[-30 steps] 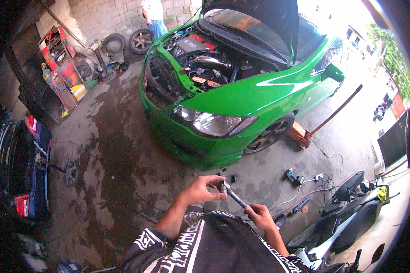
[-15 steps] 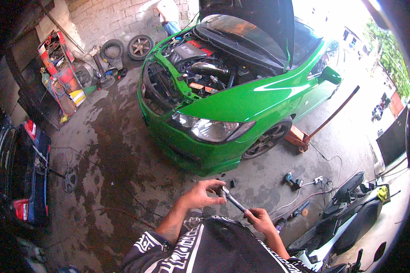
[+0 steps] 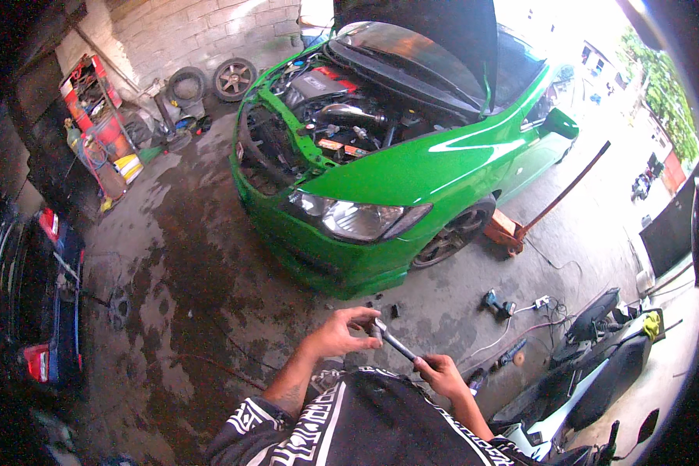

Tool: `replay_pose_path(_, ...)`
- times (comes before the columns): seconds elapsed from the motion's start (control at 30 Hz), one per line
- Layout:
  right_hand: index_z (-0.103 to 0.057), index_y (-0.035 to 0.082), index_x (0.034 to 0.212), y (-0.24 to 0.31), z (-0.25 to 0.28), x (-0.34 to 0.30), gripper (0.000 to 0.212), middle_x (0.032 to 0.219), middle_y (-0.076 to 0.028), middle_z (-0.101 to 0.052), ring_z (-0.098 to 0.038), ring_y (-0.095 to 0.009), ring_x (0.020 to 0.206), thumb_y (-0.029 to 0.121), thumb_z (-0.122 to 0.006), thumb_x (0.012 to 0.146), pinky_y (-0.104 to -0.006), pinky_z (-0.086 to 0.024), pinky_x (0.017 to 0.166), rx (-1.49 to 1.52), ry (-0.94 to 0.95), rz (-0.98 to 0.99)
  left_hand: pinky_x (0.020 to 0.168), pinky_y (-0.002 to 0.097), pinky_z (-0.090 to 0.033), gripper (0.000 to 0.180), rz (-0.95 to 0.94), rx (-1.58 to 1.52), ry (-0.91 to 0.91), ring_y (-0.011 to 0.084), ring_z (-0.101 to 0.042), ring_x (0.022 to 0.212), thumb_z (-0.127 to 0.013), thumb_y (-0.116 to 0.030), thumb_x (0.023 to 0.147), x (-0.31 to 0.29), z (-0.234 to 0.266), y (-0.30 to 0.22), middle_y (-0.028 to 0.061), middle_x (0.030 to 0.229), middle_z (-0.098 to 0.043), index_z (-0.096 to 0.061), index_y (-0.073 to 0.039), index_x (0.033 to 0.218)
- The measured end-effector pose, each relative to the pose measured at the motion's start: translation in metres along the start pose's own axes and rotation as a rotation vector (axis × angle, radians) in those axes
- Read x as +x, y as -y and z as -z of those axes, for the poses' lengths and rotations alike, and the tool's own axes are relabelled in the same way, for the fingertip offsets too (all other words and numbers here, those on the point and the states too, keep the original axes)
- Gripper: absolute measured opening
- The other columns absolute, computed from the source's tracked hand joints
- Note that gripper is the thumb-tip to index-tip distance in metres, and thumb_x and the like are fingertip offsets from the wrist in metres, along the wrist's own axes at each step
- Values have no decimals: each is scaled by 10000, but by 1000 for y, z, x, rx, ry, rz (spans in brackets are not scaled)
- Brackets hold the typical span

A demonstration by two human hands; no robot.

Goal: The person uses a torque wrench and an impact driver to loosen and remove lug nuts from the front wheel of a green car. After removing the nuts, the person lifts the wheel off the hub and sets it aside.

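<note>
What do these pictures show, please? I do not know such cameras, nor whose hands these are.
These are a person's own bare hands, seen from a wide fisheye camera worn on the head, looking down; it bends straight edges. The right hand grips the handle of a metal wrench, probably a ratchet; the left hand pinches the other end. On the concrete floor lie a teal cordless driver and a white power strip. Beyond stands a green car, hood raised, an orange floor jack near its front wheel.

The upper edge cuts off the raised hood [image 3: 435, 39], and the left hand [image 3: 339, 332] partly hides the metal tool [image 3: 398, 345].
</note>
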State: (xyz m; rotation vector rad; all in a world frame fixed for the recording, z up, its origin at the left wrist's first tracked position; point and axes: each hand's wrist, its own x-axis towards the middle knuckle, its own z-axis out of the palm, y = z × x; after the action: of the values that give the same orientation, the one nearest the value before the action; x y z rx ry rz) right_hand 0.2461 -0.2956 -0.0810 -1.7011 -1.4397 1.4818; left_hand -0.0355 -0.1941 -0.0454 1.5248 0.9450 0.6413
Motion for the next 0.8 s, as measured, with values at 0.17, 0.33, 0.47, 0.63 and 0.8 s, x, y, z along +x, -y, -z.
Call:
replay_pose_path(0.17,-671,-47,899,-3,1,2,437,690,-49,-602,-515,-104,679,382,-614,957,-319,-458,623,49,13,-38,913,337,-503,650,0,18,-20,169,-634,1013,-878,-283,706,2,-1,3,91,1146,-671,-622,-32,1248)
replay_pose_path(0.33,-679,-37,894,-13,0,6,435,689,-22,-579,-491,-84,666,384,-601,969,-302,-427,593,-39,23,3,890,329,-510,660,33,-52,7,166,-639,981,-882,-273,702,1,2,9,85,1099,-683,-618,-28,1255)
replay_pose_path(0.47,-681,-38,902,-17,-3,7,412,692,2,-570,-476,-65,677,357,-595,981,-286,-414,593,-26,37,-34,880,334,-515,659,26,-55,8,170,-641,973,-881,-263,702,2,1,14,79,1066,-691,-616,-41,1263)
replay_pose_path(0.63,-684,-38,913,-11,-4,4,424,684,3,-567,-478,-72,674,374,-604,974,-290,-416,596,26,16,-3,936,340,-494,653,47,-16,31,168,-627,1025,-886,-230,700,4,2,12,76,1130,-674,-611,-37,1260)
replay_pose_path(0.8,-688,-40,944,-7,-2,1,454,695,-9,-586,-494,-79,683,407,-611,964,-297,-428,608,16,13,-5,973,345,-474,643,47,4,31,169,-615,1076,-886,-227,702,3,3,8,74,1167,-669,-613,-44,1255)
